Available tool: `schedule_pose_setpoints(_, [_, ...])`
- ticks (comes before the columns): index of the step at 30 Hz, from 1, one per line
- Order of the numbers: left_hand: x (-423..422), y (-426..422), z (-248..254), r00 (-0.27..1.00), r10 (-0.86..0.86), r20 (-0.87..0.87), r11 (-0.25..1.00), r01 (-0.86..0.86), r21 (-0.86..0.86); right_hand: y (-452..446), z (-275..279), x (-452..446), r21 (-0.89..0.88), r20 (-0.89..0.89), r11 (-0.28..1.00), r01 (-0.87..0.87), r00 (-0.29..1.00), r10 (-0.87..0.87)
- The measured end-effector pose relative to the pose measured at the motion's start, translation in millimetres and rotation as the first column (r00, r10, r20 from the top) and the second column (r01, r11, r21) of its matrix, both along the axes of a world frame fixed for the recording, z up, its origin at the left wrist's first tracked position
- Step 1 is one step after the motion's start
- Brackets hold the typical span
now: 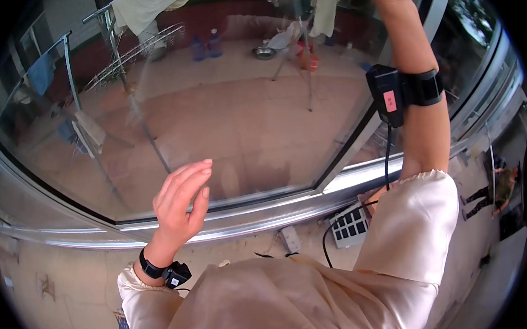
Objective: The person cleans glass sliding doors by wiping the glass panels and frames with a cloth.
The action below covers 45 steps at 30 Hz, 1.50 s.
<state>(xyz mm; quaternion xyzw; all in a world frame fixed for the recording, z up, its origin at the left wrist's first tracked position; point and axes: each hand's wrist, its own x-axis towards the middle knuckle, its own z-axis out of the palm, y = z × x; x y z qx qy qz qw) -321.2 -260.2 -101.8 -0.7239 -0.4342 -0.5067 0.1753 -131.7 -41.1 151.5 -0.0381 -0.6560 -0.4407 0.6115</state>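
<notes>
My left hand is raised in front of a large glass pane in a metal frame. Its fingers are stretched out side by side with the thumb a little apart, and it holds nothing. I cannot tell whether it touches the glass. A black strapped device sits on the left wrist. My right arm reaches up along the frame's right side, and its hand lies beyond the top edge. Another black strapped device with a pink label and a cable is on that forearm.
Below the pane runs a shiny metal sill. A grey slotted box stands on the floor. Through the glass show drying racks, blue bottles and a metal bowl. Another person is at far right.
</notes>
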Motion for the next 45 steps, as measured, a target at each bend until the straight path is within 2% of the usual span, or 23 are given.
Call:
schedule_pose_setpoints(1, [5,5,8,1.0,0.008,0.001,1.0,-0.008,-0.001,-10,-30,-7,-0.016,0.094,1.0,-0.016,0.995,0.018])
schedule_pose_setpoints(2, [11,10,16,0.997,0.026,-0.076,0.996,-0.019,0.088,-19,-63,-15,-0.122,0.176,0.984,-0.128,0.973,0.148])
schedule_pose_setpoints(3, [17,14,21,0.987,0.054,-0.15,0.984,-0.027,0.175,-32,-97,-18,-0.248,0.259,0.959,-0.14,0.944,0.205])
schedule_pose_setpoints(6, [33,35,15,0.97,0.058,-0.235,0.971,0.0,0.24,-37,-176,-26,-0.377,0.374,0.926,0.024,0.919,0.128])
schedule_pose_setpoints(8, [37,59,-1,0.963,0.052,-0.265,0.984,-0.004,0.178,-36,-241,-24,-0.331,0.391,0.934,0.137,0.92,0.003])
schedule_pose_setpoints(10, [34,77,-24,0.934,0.12,-0.338,0.992,-0.099,0.079,-35,-299,-15,-0.429,0.392,0.893,0.134,0.918,0.051])
schedule_pose_setpoints(11, [30,87,-42,0.904,0.172,-0.391,0.985,-0.165,0.052,-39,-314,-9,-0.403,0.441,0.889,0.218,0.897,-0.02])
schedule_pose_setpoints(12, [27,93,-64,0.844,0.241,-0.479,0.971,-0.207,0.123,-43,-326,-3,-0.481,0.444,0.863,0.156,0.892,0.086])
schedule_pose_setpoints(14, [24,95,-88,0.815,0.236,-0.529,0.971,-0.213,0.105,-42,-344,11,-0.535,0.497,0.832,0.147,0.851,0.168])
schedule_pose_setpoints(17, [27,99,-75,0.791,0.293,-0.537,0.956,-0.232,0.18,-43,-313,25,-0.472,0.585,0.858,0.201,0.8,0.134])
schedule_pose_setpoints(21, [35,102,12,0.799,0.311,-0.515,0.946,-0.21,0.246,-59,-243,47,-0.464,0.471,0.88,0.102,0.87,0.147])
schedule_pose_setpoints(23, [28,101,71,0.707,0.416,-0.572,0.907,-0.283,0.311,-62,-226,65,-0.556,0.263,0.831,0.018,0.952,0.155])
schedule_pose_setpoints(26, [19,101,171,0.641,0.537,-0.548,0.832,-0.297,0.468,-58,-239,96,-0.54,0.179,0.841,-0.029,0.973,0.148])
schedule_pose_setpoints(27, [17,102,205,0.632,0.576,-0.518,0.793,-0.28,0.541,-53,-245,106,-0.538,0.143,0.843,0.021,0.988,0.066])
schedule_pose_setpoints(29, [10,110,272,0.607,0.677,-0.417,0.678,-0.293,0.674,-40,-253,119,-0.53,0.089,0.846,0.056,0.996,-0.01])
schedule_pose_setpoints(31, [-3,121,333,0.584,0.774,-0.244,0.481,-0.292,0.827,-23,-258,130,-0.561,-0.171,0.823,-0.091,0.985,-0.008])
schedule_pose_setpoints(33, [1,115,370,0.463,0.886,0.003,0.188,-0.365,0.912,-11,-269,143,-0.569,-0.179,0.821,-0.049,0.982,-0.065])
schedule_pose_setpoints(35, [5,132,359,0.66,0.739,-0.134,0.462,-0.352,0.814,1,-284,147,-0.631,-0.321,0.761,-0.153,0.944,-0.077])
schedule_pose_setpoints(36, [-8,139,362,0.566,0.822,-0.061,0.312,-0.36,0.879,3,-293,149,-0.684,-0.304,0.715,-0.143,0.947,-0.101])
schedule_pose_setpoints(37, [2,133,338,0.598,0.784,-0.167,0.446,-0.355,0.822,2,-304,147,-0.682,-0.301,0.714,-0.155,0.95,-0.081])
schedule_pose_setpoints(40, [27,117,240,0.623,0.674,-0.398,0.679,-0.31,0.665,1,-333,144,-0.791,-0.334,0.568,-0.226,0.938,-0.091])
schedule_pose_setpoints(41, [32,109,205,0.613,0.621,-0.489,0.757,-0.306,0.578,1,-341,143,-0.791,-0.332,0.567,-0.231,0.94,-0.081])
schedule_pose_setpoints(45, [12,94,68,0.413,0.357,-0.838,0.93,-0.238,0.279,7,-363,139,-0.788,-0.39,0.542,-0.292,0.918,-0.071])
